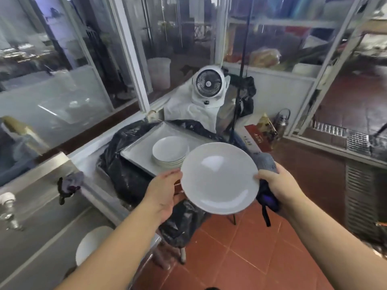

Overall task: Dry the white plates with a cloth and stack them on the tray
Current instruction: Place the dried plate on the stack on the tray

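White plate (219,178): both hands pinch its rim.
Left hand (165,191): fingers underneath.
Right hand (278,185): also clutches cloth (267,162).
Next: lower level onto stack (170,151).

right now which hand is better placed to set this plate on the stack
Left. The left hand grips the held plate on the side nearest the stack on the tray; the right hand also holds the cloth.

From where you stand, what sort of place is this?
Probably a restaurant's dishwashing corner. A steel sink runs along the left, white plates are stacked on a tray, and the hands hold another plate with a drying cloth.
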`<state>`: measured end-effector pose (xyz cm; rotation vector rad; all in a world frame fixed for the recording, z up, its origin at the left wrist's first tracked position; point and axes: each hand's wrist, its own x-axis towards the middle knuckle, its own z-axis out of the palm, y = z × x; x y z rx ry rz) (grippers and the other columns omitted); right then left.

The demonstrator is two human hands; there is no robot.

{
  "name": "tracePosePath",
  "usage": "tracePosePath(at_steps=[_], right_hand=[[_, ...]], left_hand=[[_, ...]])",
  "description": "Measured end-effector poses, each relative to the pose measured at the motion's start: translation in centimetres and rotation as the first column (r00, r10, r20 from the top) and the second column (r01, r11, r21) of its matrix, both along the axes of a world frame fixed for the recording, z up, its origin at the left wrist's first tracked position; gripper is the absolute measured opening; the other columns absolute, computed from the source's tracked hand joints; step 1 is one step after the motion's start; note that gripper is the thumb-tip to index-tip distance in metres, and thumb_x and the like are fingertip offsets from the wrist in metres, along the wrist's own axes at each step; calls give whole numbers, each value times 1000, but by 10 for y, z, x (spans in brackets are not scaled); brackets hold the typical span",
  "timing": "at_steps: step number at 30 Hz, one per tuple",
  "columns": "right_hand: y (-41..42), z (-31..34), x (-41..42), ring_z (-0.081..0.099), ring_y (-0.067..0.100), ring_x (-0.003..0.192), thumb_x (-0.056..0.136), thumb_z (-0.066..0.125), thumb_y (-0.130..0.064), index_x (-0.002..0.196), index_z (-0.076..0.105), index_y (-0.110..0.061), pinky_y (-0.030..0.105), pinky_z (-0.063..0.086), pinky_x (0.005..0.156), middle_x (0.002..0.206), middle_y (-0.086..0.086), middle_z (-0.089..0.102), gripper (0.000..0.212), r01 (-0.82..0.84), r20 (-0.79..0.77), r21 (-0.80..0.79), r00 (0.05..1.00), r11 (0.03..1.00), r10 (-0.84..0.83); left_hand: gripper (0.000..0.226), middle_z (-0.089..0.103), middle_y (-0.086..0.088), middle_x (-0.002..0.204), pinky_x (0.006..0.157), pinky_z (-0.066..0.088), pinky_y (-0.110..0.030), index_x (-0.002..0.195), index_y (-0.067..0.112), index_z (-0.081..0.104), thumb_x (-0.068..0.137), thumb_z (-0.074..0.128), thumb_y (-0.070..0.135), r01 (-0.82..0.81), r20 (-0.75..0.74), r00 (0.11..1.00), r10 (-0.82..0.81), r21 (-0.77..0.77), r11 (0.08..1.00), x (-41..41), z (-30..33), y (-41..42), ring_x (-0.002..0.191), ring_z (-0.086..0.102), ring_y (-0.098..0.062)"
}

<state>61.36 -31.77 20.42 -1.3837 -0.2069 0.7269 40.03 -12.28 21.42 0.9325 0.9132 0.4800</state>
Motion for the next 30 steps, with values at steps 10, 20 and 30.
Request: tracePosePath(at_steps=[10,20,30], right_hand=[[-51,5,120,75,38,76,74,67,6,100,77,-23,47,62,66,96,19,79,40,56,54,-134,997,989,-49],[22,-15,173,69,31,68,60,67,-8,94,74,-35,47,60,62,84,11,77,44,106,133,-288,989,952,-70],[164,-24,200,59,19,58,65,65,-11,90,67,-28,36,49,56,68,-6,70,30,27,250,-400,965,916,81]], left_hand=[[20,80,-14,107,66,63,-34,117,9,74,100,64,7,22,-35,999,-22,-7,1000,125,-7,-45,79,77,-20],[16,81,-9,98,64,63,-32,112,12,73,99,65,6,-11,-43,999,10,-31,999,180,-30,15,78,78,-18],[22,80,-14,110,69,64,-34,120,7,73,104,60,7,-100,-79,992,100,0,995,190,-46,127,87,77,-22]])
